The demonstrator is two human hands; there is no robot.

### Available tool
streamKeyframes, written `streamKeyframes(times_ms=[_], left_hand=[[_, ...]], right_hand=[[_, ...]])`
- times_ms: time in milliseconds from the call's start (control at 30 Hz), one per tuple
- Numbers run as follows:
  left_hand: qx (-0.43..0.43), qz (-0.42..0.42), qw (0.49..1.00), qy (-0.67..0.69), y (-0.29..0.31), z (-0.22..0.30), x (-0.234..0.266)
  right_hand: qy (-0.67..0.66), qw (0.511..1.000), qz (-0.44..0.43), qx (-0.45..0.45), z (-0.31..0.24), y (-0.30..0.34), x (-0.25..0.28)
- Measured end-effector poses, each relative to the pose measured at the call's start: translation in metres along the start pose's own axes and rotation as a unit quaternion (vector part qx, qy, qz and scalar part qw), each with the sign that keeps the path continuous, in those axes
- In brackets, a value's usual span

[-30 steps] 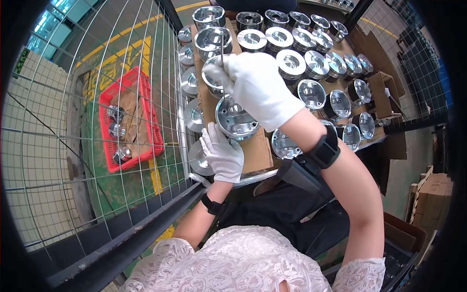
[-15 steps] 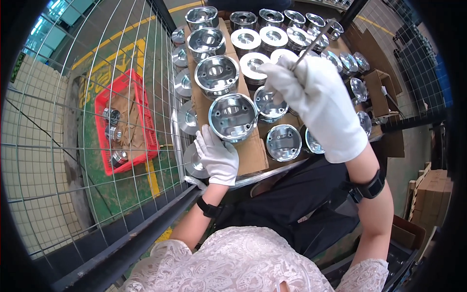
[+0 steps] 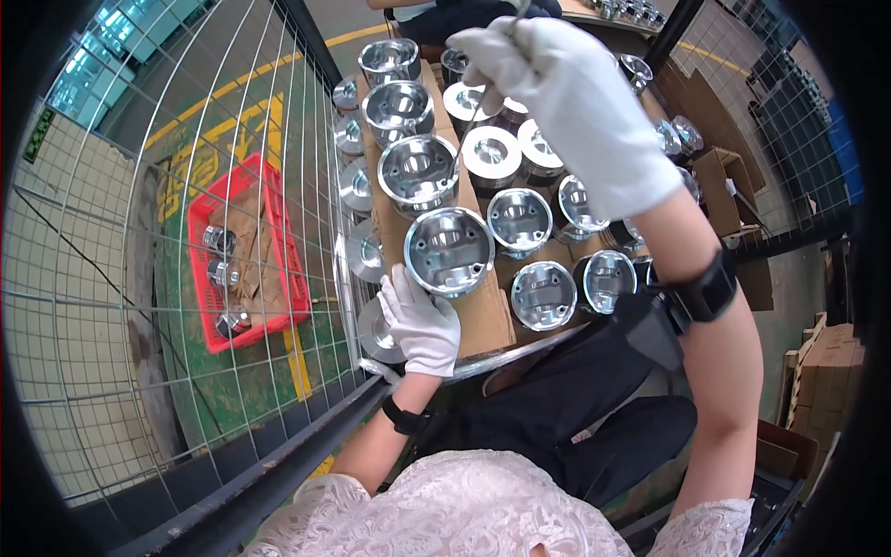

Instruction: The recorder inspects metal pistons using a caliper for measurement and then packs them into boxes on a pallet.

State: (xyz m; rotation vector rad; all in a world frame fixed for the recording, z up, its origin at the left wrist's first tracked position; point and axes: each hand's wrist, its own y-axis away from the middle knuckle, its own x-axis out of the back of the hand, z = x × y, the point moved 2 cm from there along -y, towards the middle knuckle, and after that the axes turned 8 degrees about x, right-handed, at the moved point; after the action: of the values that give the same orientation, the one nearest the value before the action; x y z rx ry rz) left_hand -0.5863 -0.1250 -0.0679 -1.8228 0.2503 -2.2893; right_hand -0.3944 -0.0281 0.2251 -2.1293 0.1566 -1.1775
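Shiny metal pistons stand in a row on a strip of brown cardboard point(image 3: 487, 325), hollow ends up. My left hand point(image 3: 420, 325), in a white glove, lies at the near end with its fingers extended against the nearest piston point(image 3: 449, 252). Raised over the far pistons, my gloved right hand point(image 3: 571, 97) is closed around a thin metal rod point(image 3: 471, 125). The rod slants down from the fingers, and its lower end is at the right rim of the second piston point(image 3: 418, 174). The rod's grip is mostly hidden by the glove.
More pistons, some with flat tops up point(image 3: 492, 156), fill the right side. Wire mesh point(image 3: 278, 232) walls off the left; beyond it a red crate point(image 3: 295, 311) holds several pistons on the floor. Cardboard boxes point(image 3: 729, 190) stand at right. Another person's dark-trousered legs point(image 3: 445, 26) show behind.
My right hand has moved farther away and slightly left, bringing the rod's lower end to the second piston. My left hand stays by the nearest piston. The view has shifted slightly.
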Motion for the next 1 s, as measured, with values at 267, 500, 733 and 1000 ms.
streamKeyframes(times_ms=[267,500,733,1000], left_hand=[[0.003,-0.015,1.000,0.012,-0.003,0.006,0.009],[0.008,-0.025,0.999,0.026,-0.002,0.005,0.008],[0.006,-0.023,0.999,0.038,-0.002,0.006,0.007],[0.007,-0.030,0.999,0.027,-0.003,0.005,0.007]], right_hand=[[0.039,0.998,-0.041,0.039,0.037,0.000,-0.069],[-0.001,1.000,0.013,0.013,0.047,-0.033,-0.060],[0.119,0.992,-0.031,0.023,0.065,-0.036,-0.089],[0.129,0.990,0.003,0.059,0.051,-0.051,-0.090]])
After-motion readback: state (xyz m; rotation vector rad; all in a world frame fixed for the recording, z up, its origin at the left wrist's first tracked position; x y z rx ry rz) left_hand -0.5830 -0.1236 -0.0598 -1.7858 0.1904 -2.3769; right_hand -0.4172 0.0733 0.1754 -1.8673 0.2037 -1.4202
